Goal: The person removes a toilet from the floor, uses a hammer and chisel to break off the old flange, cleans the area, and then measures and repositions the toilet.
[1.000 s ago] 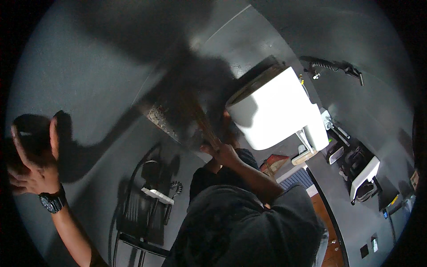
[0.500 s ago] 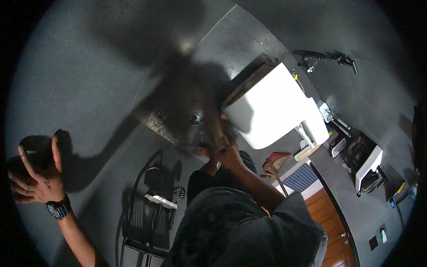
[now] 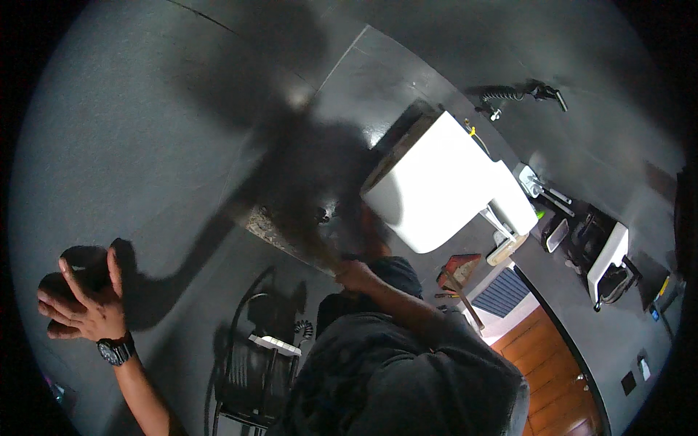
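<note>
My left hand (image 3: 91,305), with a black watch on its wrist, is spread open against or just over the dark grey surface at the left. Low in the middle, my right hand (image 3: 354,276) is closed. A blurred brownish shape reaches from it toward the floor; what it is, I cannot make out. Beyond that hand are a drain hole (image 3: 327,212) and a rough, crumbly patch (image 3: 273,227) with a straight edge. A white toilet (image 3: 443,189) stands to the right, its dirty base edge facing the upper left. My shadow darkens the floor around the hole.
A red dustpan (image 3: 459,270) with a wooden stick lies right of my legs, near a striped grey mat (image 3: 502,294) and a wooden door (image 3: 552,370). A black metal frame (image 3: 251,385) stands lower left. A coiled hose sprayer (image 3: 520,94) and a white basin (image 3: 609,261) are at right.
My right hand has drawn back toward my body, and the blurred shape has swung left. My left hand sits a little lower and further right in view, still spread.
</note>
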The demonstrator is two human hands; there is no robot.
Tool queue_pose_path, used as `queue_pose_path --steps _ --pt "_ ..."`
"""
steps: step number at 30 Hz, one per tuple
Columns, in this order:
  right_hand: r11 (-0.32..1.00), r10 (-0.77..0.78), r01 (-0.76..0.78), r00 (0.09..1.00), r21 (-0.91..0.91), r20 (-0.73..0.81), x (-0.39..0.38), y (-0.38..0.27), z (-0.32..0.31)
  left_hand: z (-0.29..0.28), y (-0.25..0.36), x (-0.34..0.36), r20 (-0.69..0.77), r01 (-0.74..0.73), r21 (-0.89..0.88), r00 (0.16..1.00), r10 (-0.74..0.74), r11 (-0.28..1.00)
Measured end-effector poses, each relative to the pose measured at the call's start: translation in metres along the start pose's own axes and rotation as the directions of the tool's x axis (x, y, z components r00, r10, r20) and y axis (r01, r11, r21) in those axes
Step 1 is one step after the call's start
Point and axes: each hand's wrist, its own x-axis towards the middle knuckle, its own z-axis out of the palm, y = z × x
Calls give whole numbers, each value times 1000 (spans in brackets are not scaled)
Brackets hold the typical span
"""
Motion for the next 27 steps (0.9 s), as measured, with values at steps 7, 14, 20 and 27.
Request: queue_pose_path --steps 7,14,20,27 --pt "764 635 -298 506 573 -584 2 58 -215 0 -1 -2 11 -36 59 999 35 998" --pt "610 778 -650 379 453 -502 88 130 -253 3 -1 -2 -21 -51 32 998 51 998" --pt "929 309 -342 927 -141 -213 105 16 -71 1 2 -3 4 -19 29 1000 19 999" --pt "997 -59 57 997 48 45 33 -31 -25 2 3 -4 13 -14 78 1000 13 997"
